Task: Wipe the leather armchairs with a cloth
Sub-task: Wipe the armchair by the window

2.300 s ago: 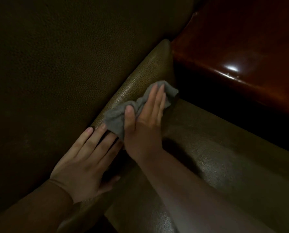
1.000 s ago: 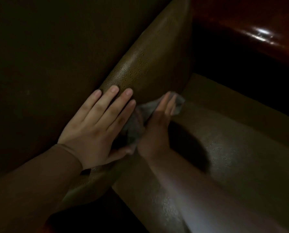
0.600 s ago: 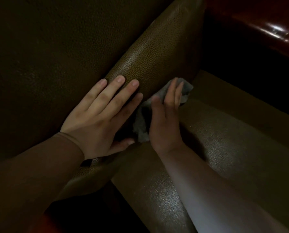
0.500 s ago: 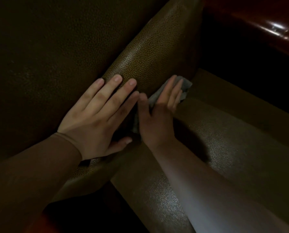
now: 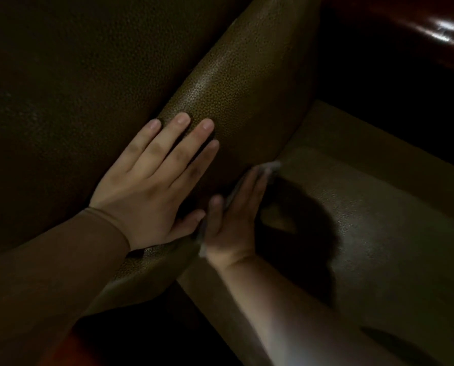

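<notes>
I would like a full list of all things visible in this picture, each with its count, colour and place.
armchair: one, olive-brown grained leather, fills most of the view; a padded cushion runs diagonally through the centre, with a flatter panel at lower right.
cloth: one, grey, mostly hidden under the right hand in the crease where the cushion meets the flatter panel; blurred.
wooden furniture: one piece, glossy reddish-brown, top right corner; what it is cannot be told.
sleeve: one, brown, on the left arm, lower left.
left hand: one, fingers straight, resting flat on the cushion.
right hand: one, bare forearm, fingers straight, pressing the cloth into the crease.
</notes>
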